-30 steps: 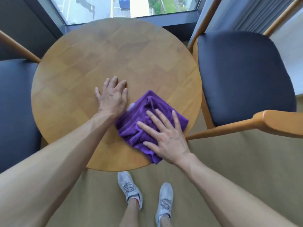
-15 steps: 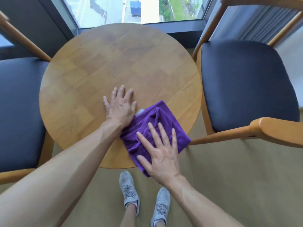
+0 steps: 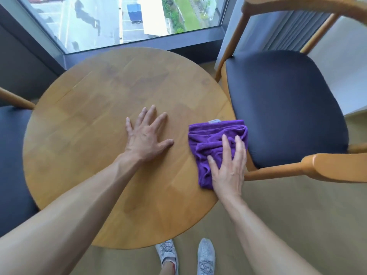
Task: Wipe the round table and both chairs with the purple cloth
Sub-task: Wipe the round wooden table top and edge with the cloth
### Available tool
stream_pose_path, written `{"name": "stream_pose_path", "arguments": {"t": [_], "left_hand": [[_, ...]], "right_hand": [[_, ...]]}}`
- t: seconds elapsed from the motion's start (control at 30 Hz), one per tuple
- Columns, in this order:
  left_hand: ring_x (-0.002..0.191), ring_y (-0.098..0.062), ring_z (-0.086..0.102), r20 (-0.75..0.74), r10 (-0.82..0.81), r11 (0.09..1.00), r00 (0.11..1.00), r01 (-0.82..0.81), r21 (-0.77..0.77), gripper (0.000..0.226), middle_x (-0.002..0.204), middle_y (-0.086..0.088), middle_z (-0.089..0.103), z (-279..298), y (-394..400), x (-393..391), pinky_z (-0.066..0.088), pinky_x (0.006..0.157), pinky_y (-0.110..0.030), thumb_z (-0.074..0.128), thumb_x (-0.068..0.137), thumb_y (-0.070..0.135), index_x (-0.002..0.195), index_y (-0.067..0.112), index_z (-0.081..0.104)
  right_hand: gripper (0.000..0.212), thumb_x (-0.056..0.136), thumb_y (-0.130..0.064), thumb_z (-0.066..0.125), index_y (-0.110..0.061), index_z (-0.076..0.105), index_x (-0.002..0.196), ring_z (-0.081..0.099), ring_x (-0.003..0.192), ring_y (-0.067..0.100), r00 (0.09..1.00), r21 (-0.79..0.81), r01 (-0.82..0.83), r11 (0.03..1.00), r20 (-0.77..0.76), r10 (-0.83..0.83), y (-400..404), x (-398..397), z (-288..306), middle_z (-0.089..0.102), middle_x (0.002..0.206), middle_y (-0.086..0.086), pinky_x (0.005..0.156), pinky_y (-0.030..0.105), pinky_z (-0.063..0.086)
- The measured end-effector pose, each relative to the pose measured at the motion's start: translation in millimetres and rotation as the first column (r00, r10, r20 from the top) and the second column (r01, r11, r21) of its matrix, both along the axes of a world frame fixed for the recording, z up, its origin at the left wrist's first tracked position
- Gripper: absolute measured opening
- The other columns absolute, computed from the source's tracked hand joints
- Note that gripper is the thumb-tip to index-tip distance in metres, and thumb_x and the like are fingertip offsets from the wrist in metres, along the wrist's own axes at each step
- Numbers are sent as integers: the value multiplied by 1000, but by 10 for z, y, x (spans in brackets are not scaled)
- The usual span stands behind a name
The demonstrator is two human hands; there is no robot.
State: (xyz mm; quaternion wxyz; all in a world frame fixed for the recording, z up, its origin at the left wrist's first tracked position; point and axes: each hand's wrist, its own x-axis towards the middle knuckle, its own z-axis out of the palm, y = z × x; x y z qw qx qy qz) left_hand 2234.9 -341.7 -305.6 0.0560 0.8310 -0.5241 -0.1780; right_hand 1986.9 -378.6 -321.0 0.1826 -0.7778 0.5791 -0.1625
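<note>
The round wooden table [image 3: 89,120] fills the middle of the head view. A crumpled purple cloth [image 3: 210,139] lies at its right edge, partly hanging over the rim. My right hand [image 3: 228,165] presses flat on the cloth with fingers spread. My left hand [image 3: 147,135] rests flat and open on the bare tabletop, apart from the cloth. One chair with a dark seat [image 3: 284,108] stands right of the table, close to the cloth. The other chair's dark seat [image 3: 12,165] shows at the left edge.
A window [image 3: 119,22] with a dark sill runs behind the table. The right chair's wooden armrest [image 3: 337,167] juts toward me at hand height. My two grey shoes [image 3: 206,257] stand on beige carpet below the table's near rim.
My right hand has slid the cloth rightward to the table's right edge, away from my left hand. The left hand has stayed flat on the tabletop. The view has shifted closer.
</note>
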Motion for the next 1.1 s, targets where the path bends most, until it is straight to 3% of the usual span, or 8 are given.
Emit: {"name": "stream_pose_path", "arguments": {"t": [0.17, 0.33, 0.6, 0.87, 1.0, 1.1], "left_hand": [[154, -18, -7, -41, -149, 984, 988, 152, 92, 100, 168, 8, 0, 66, -259, 209, -2, 116, -70, 65, 71, 77, 155, 46, 18], [154, -17, -6, -25, -169, 979, 985, 170, 109, 102, 167, 9, 1, 67, -278, 231, 3, 116, -70, 62, 69, 81, 154, 47, 17], [154, -18, 4, 67, -197, 969, 978, 184, 167, 101, 167, 10, 6, 155, -379, 255, 12, 117, -65, 56, 68, 85, 153, 48, 16], [147, -12, 27, 10, -111, 989, 994, 110, 99, 74, 158, 20, 33, 318, -543, 327, 26, 119, -48, 45, 84, 73, 150, 40, 36], [128, -9, 50, -28, -98, 994, 995, 99, 45, 61, 136, 18, 59, 472, -682, 451, 44, 103, -36, 32, 89, 69, 134, 34, 54], [106, -18, 62, -82, 112, 989, 990, -119, -87, 41, 109, 6, 67, 556, -1035, 769, 51, 88, -38, 45, 95, 56, 119, 25, 60]], "right_hand": [[73, 95, -47, 54, -21, 23, 156, 38, 131, 37, 987, 111, 151, 982, -71, -144, -645, 211, 62, 29, 151, 16, 102, 46, 39], [71, 95, -54, 47, -26, 19, 154, 49, 120, 35, 984, 141, 130, 981, -139, -110, -1152, 392, 84, 39, 137, 12, 85, 47, 46], [62, 94, -61, 41, -33, 25, 148, 56, 110, 38, 984, 168, -48, 985, -161, 76, -2119, 988, 23, 49, 125, 10, 77, 42, 40], [48, 94, -61, 44, -36, 40, 134, 57, 109, 36, 927, 223, -338, 914, -89, 365, -2867, 1966, 20, 58, 121, 8, 82, 42, 43], [48, 94, -60, 45, -33, 40, 132, 59, 106, 35, 863, 204, -470, 858, -96, 496, -2970, 2449, 40, 58, 119, 7, 84, 43, 46], [62, 93, -58, 48, -30, 32, 146, 54, 115, 34, 789, 151, -579, 801, -141, 597, -2930, 2875, 53, 53, 127, 8, 87, 46, 46]]}}
